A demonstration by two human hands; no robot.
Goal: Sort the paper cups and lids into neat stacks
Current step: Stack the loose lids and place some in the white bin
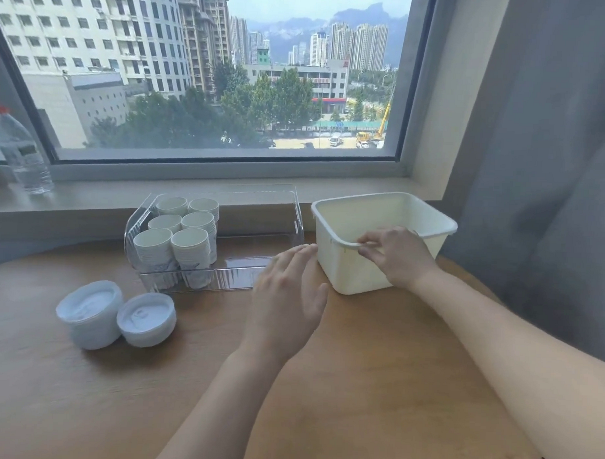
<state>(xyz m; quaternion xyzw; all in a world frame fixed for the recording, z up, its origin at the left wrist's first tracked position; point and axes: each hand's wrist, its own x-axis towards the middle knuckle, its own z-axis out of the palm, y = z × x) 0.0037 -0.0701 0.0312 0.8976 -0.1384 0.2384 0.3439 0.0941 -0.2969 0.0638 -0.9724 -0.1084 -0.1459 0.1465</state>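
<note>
- On the round wooden table (357, 385), the right hand (398, 256) pinches the near rim of a cream rectangular plastic tub (358, 272).
- The left hand (288, 301) hovers flat beside it, fingers straight (holding nothing).
- White paper cup stacks (180, 238) sit in a clear acrylic rack (224, 278).
- Two stacks of white plastic lids (114, 317) rest front-left.

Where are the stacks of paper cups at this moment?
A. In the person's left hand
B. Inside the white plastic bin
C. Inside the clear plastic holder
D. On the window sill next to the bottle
C: the stacks of paper cups stand in rows inside the clear plastic holder, while the white plastic bin shows no cups and the left hand is open, holding nothing.
</note>
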